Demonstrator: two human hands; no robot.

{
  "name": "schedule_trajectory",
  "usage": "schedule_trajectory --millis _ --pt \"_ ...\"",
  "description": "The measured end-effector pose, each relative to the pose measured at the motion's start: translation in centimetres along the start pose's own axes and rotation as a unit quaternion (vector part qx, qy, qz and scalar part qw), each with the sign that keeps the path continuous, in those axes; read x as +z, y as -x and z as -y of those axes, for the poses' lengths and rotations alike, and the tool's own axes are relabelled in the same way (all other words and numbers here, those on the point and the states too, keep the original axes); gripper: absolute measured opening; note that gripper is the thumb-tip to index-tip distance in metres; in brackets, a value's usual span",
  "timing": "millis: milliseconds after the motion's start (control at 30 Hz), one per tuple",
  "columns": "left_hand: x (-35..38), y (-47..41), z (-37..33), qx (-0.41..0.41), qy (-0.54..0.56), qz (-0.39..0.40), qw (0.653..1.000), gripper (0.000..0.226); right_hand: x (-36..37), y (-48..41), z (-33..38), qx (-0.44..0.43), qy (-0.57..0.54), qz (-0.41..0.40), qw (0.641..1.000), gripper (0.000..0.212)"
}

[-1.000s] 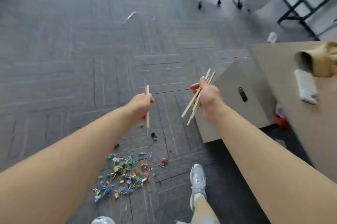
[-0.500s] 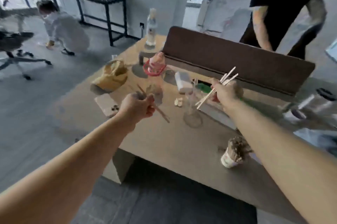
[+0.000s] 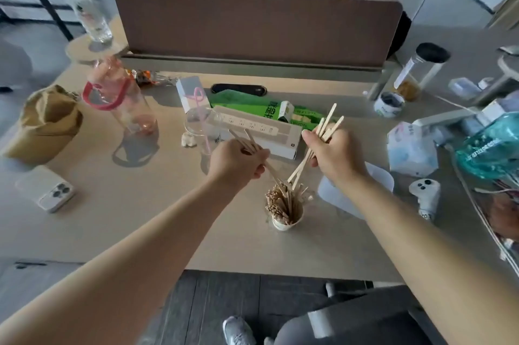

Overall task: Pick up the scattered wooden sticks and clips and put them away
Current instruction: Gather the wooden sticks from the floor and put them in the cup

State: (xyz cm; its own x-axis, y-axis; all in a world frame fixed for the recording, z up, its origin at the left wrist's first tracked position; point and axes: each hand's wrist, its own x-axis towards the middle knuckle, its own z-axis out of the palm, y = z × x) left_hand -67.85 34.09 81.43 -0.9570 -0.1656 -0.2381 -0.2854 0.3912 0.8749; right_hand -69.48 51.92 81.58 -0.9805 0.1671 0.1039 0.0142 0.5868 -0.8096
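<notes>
the paper cup (image 3: 284,225) stands on the desk (image 3: 140,204), packed with upright wooden sticks (image 3: 276,204), and both hands meet just above it. the left hand (image 3: 237,160), up and left of the cup, has its fingers curled tight round a thin bundle (image 3: 250,140) whose lower ends slant down to the cup's mouth. the right hand (image 3: 332,153), up and right of the cup, pinches a larger bunch (image 3: 327,122) between thumb and curled fingers, its tips likewise aimed at the opening. angling both lots inward looks meant to funnel them into the cup together. no clips show near the cup
</notes>
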Motion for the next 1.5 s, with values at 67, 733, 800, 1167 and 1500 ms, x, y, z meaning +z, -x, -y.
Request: schedule_trajectory --millis 67,733,800,1167,1500 --pt "1.1 0.8 0.6 0.010 -0.023 -0.005 1.000 0.015 0.2 2.2 -1.4 -0.034 0.018 0.031 0.999 0.035" --pt "6.2 3.0 5.7 0.032 -0.156 -0.001 0.987 0.021 5.8 7.7 -8.4 -0.052 0.058 0.056 0.995 0.019" --pt "6.0 3.0 5.8 0.050 -0.146 -0.017 0.988 0.032 5.5 7.6 -8.2 -0.026 0.050 0.049 0.997 0.017" --pt "6.9 1.7 7.1 0.104 -0.192 0.043 0.975 0.042 6.4 7.0 -9.1 -0.159 0.210 0.072 0.962 0.051" --pt "7.0 0.0 6.7 -0.009 -0.053 0.122 0.991 0.045 6.7 6.0 -8.3 -0.095 0.161 0.099 0.977 0.068"
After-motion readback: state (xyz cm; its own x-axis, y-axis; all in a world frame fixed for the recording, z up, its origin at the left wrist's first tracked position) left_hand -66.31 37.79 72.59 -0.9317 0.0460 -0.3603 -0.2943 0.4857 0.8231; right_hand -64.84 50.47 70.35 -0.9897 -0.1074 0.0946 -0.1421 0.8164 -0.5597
